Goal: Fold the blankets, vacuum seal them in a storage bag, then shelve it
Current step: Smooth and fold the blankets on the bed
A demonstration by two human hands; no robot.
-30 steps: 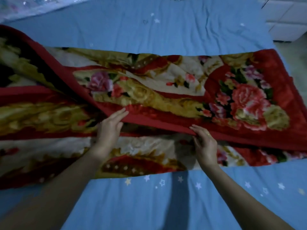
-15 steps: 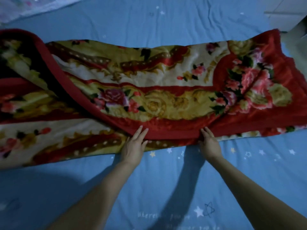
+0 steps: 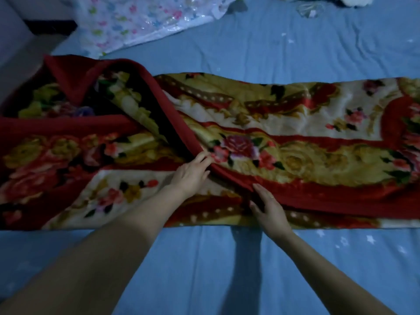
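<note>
Folding is under way on a bed [image 3: 227, 280] covered by a blue star-printed sheet, and both hands work the near long edge of a red floral blanket [image 3: 295, 155]. Nearest, the right hand [image 3: 269, 210] lies flat on the red border with fingers straight and slightly spread, pressing rather than gripping. Just to its left and a little farther out, the left hand [image 3: 191, 172] rests on the blanket with fingers extended, the tips meeting the red hem where an upper layer runs diagonally away; whether they pinch that hem cannot be told.

The blanket lies as a long band across the bed, reaching beyond both hands on either side. Left of the left hand it is bunched, with a corner turned over and dark hollows between layers. That is the likely trouble: if the fold is pulled through from here, the heaped left part could drag askew and the edges would not meet. Plush fabric also slides on itself, so flat palms may let the top layer creep.

Farther off, beyond the blanket and left of both hands, a patterned plastic storage bag [image 3: 141, 21] waits.
</note>
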